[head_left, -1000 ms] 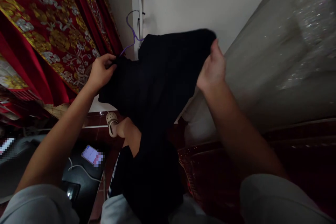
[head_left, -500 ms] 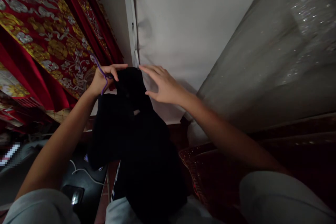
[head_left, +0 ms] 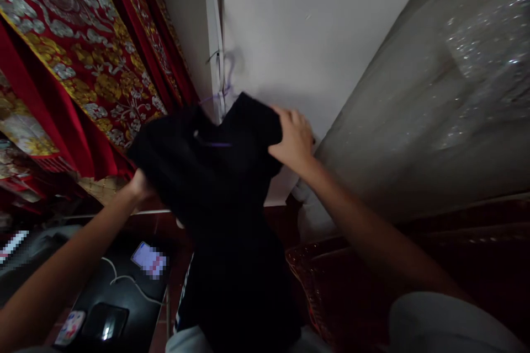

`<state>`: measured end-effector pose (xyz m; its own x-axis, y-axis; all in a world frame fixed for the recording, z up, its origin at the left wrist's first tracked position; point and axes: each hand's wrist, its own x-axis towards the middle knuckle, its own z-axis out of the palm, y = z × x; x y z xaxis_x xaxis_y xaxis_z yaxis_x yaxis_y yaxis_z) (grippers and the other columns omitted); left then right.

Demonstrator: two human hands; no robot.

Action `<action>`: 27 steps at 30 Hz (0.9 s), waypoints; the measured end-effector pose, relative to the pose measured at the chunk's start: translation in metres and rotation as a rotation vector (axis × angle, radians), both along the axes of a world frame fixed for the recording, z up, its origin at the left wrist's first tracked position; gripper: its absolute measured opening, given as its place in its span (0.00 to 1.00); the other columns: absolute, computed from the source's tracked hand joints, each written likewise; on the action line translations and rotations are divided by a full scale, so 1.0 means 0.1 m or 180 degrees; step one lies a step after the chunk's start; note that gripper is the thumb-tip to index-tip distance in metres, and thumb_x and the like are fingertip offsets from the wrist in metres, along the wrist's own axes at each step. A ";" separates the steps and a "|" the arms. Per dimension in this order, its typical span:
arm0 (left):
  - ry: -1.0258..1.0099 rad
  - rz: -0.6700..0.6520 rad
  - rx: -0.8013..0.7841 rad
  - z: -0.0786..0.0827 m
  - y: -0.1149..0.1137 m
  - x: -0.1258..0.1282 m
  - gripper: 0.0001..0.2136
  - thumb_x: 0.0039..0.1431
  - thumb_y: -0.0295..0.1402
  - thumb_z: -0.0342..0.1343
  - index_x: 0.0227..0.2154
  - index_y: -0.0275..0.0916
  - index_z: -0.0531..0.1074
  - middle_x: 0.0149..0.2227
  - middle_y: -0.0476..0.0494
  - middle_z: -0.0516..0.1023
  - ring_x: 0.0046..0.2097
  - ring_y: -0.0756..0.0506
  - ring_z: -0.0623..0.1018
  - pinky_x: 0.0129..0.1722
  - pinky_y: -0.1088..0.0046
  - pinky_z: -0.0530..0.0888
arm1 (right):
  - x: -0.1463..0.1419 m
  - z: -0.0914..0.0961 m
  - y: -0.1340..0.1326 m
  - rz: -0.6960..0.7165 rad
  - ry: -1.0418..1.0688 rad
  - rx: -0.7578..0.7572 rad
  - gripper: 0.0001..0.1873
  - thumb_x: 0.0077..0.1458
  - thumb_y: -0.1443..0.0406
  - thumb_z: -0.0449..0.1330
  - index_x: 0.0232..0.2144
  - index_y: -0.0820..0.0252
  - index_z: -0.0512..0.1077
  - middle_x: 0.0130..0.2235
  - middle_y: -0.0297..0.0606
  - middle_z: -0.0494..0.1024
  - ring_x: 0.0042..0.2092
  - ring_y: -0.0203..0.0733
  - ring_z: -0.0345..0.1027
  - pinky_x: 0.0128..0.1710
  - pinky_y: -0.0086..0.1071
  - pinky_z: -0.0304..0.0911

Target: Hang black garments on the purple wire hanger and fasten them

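A black garment (head_left: 215, 176) hangs on a thin purple wire hanger (head_left: 219, 96) against the white wall corner. My right hand (head_left: 293, 140) grips the garment's right shoulder, fingers curled on the cloth. Only the wrist and heel of my left hand (head_left: 138, 187) show, because the fingers are tucked under the left shoulder of the garment. The cloth drapes down over my lap.
Red and gold embroidered fabric (head_left: 78, 55) hangs at left. A sheer glittery white cloth (head_left: 434, 99) fills the right. Below left, a dark surface (head_left: 91, 287) carries a lit phone (head_left: 149, 259), a white cable and another phone (head_left: 105, 325). Dark red tiled floor (head_left: 331, 265) lies beneath.
The garment rose and spread out on the hanger. My left hand dropped from the hanger hook to under the left shoulder. My right hand closed on the right shoulder.
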<state>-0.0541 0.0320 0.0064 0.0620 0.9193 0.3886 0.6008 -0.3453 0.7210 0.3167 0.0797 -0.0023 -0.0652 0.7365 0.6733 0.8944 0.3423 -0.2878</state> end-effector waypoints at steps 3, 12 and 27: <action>-0.1243 -0.0666 -0.1014 -0.34 -0.18 0.05 0.40 0.69 0.63 0.29 0.44 0.40 0.81 0.39 0.32 0.85 0.46 0.33 0.84 0.42 0.51 0.83 | 0.12 0.17 0.17 -0.0342 0.0348 0.0049 0.47 0.44 0.71 0.62 0.68 0.58 0.60 0.55 0.52 0.69 0.57 0.65 0.66 0.57 0.61 0.63; -0.1532 0.1345 0.0809 -0.90 -0.43 0.40 0.31 0.57 0.38 0.64 0.61 0.49 0.59 0.66 0.37 0.65 0.68 0.32 0.67 0.70 0.46 0.63 | -0.05 0.37 -0.11 0.0148 -0.0097 0.0053 0.49 0.45 0.68 0.67 0.69 0.54 0.58 0.57 0.50 0.69 0.60 0.66 0.64 0.59 0.62 0.63; 0.0122 -0.0035 0.0345 -1.04 -0.13 1.23 0.20 0.67 0.39 0.60 0.57 0.44 0.65 0.43 0.40 0.78 0.37 0.42 0.79 0.36 0.65 0.76 | 0.09 0.25 -0.22 -0.0020 -0.0149 -0.0137 0.45 0.49 0.67 0.65 0.69 0.53 0.56 0.60 0.51 0.68 0.62 0.68 0.62 0.60 0.63 0.60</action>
